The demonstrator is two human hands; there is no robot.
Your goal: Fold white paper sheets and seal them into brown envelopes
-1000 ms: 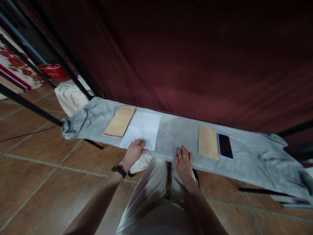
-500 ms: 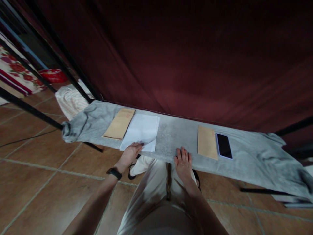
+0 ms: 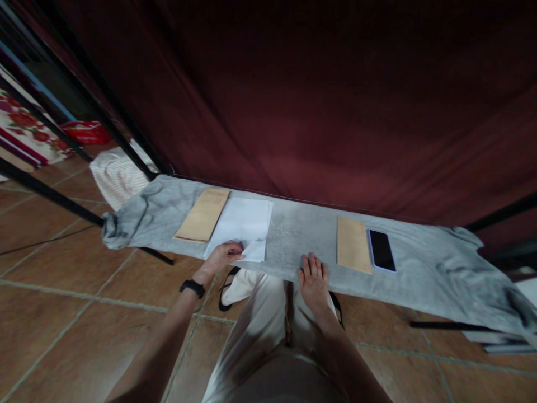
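Note:
White paper sheets (image 3: 245,221) lie on a grey cloth (image 3: 293,232) that covers a narrow table. With its fingers closed, my left hand (image 3: 223,256) pinches the near edge of the top sheet, whose front corner is lifted and curled. Just left of the paper are brown envelopes (image 3: 202,215), which seem stacked. My right hand (image 3: 314,278) rests flat on the cloth's front edge, fingers stretched out and holding nothing. To its right lies another brown envelope (image 3: 353,245), beside a phone (image 3: 381,250) with a dark screen and pale purple case.
A dark red curtain (image 3: 302,123) hangs right behind the table. Black metal bars (image 3: 50,193) slant across the left side. A striped cloth (image 3: 117,174) and a red basket (image 3: 87,133) are further left. My legs are under the front edge, above the tiled floor (image 3: 104,330).
My left hand has shifted slightly left and up, and the sheet's near corner is curled back more. My right hand has stayed in place on the cloth.

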